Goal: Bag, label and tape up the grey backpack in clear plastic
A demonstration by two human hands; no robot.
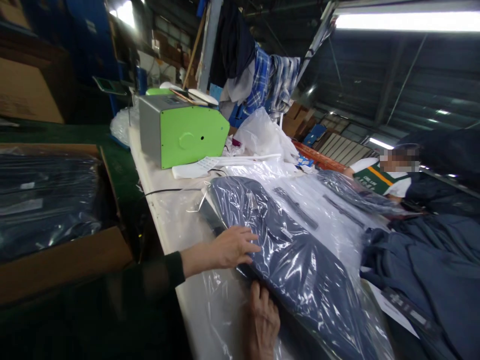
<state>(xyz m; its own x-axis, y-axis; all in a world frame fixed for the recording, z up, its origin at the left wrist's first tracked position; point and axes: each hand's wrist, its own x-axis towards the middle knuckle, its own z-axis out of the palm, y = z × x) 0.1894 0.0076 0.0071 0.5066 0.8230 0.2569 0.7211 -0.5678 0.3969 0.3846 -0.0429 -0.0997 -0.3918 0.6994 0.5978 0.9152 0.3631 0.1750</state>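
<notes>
Under the left hand (234, 247), fingers loosely spread, the near long edge of the bagged garment (300, 265) is touched. At its 5 o'clock the right hand (264, 320) is placed, fingers bent at that edge, pinch can't be told. Garment bulk is laid toward 2–4 o'clock from both, long axis 10:30–4:30, on the table (153, 175).

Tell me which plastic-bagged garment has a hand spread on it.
The dark blue bagged garment on the white table, under the left hand; no hand touches the bagged garments in the cardboard box.
</notes>
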